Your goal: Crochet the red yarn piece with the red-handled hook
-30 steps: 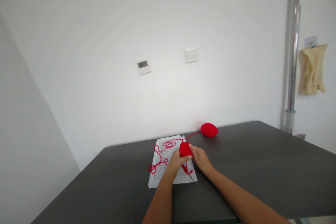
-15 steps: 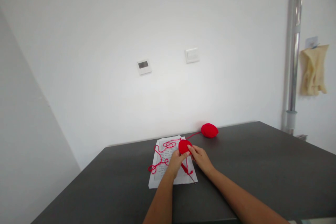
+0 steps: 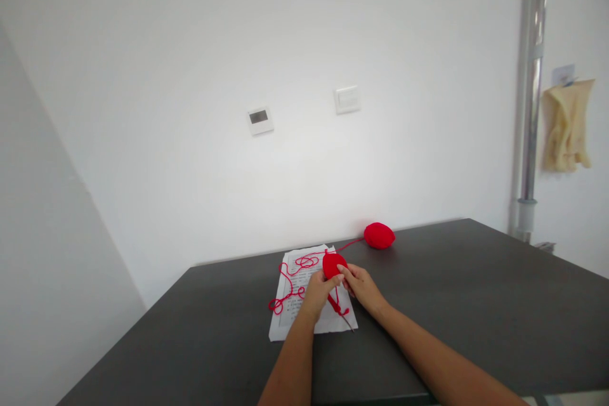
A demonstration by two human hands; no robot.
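Both hands hold a round red knitted piece point(image 3: 333, 264) above a printed sheet of paper point(image 3: 285, 326). My left hand point(image 3: 318, 292) grips its left and lower edge, thumb on top. On the right side, my right hand point(image 3: 360, 285) pinches the piece with thumb and fingers. Below them a thin needle or hook point(image 3: 348, 322) lies over the paper, with red yarn around its upper part. Loose red yarn point(image 3: 291, 295) curls across the sheet and runs back to a red yarn ball point(image 3: 379, 236) behind the hands.
The dark table point(image 3: 204, 342) stands against a white wall holding a thermostat point(image 3: 260, 121) and a switch point(image 3: 347, 100). At the right are a metal pipe point(image 3: 533, 114) and a hanging pale yellow cloth or glove point(image 3: 566, 127).
The right thumb has shifted slightly on the red piece. Both hands keep their hold, and the view has moved very little.
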